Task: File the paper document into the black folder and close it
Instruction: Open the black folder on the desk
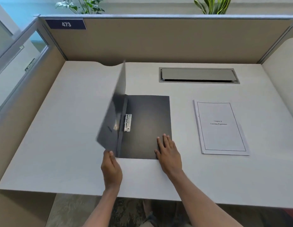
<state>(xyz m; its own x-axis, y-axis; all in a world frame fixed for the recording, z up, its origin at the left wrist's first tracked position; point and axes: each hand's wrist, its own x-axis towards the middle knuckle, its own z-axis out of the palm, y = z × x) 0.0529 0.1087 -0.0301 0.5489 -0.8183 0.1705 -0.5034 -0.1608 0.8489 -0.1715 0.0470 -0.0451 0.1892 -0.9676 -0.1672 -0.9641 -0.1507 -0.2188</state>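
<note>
Opening step: left hand (111, 169) pinches the black folder (145, 126) cover's near corner, swinging it up; right hand (168, 153) lies flat, unclenched, on its back panel. Next, probably grab the paper document (221, 128) right of the folder.

Desk (68, 145) with cable hatch (199, 75), plants (212, 5) behind.

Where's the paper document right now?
In the head view the paper document lies flat on the desk, right of the open black folder and apart from it, below the grey cable hatch.
</note>
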